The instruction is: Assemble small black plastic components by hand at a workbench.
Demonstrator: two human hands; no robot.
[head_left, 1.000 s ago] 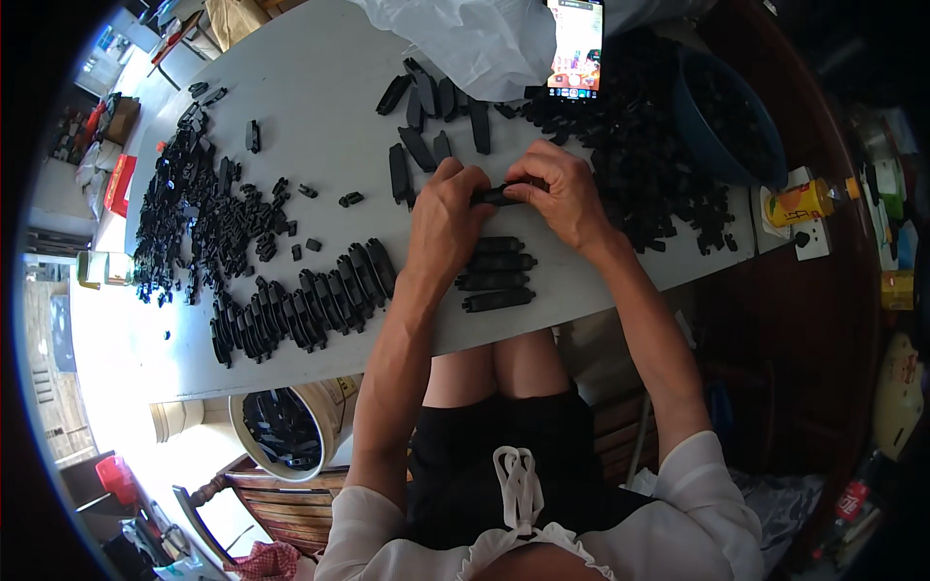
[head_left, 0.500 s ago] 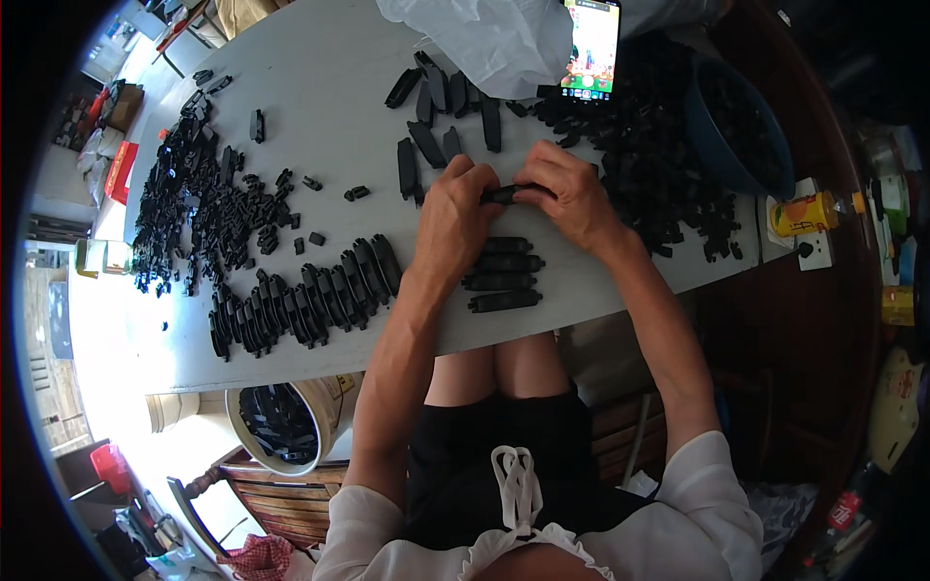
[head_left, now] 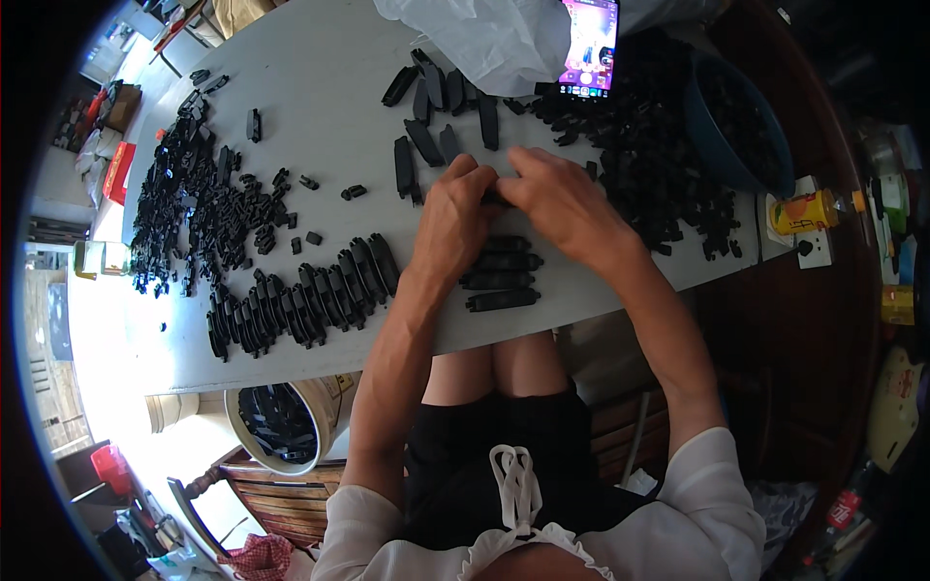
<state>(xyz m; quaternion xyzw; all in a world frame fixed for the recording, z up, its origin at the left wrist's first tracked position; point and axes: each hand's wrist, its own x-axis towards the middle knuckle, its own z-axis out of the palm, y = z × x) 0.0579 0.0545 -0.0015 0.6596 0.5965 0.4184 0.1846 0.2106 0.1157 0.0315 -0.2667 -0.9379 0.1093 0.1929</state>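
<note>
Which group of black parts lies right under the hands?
The short stack of long black pieces at the table's near edge, just below both hands; the other piles lie off to either side.

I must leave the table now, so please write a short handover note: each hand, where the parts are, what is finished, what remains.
Left hand and right hand: together at mid-table, fingers pinching one black part between them.
Done: four assembled pieces lie stacked below the hands; a longer row lies at left.
Left: loose small parts at far left, a heap at right beside the blue bowl, more in the bucket under the table.
</note>
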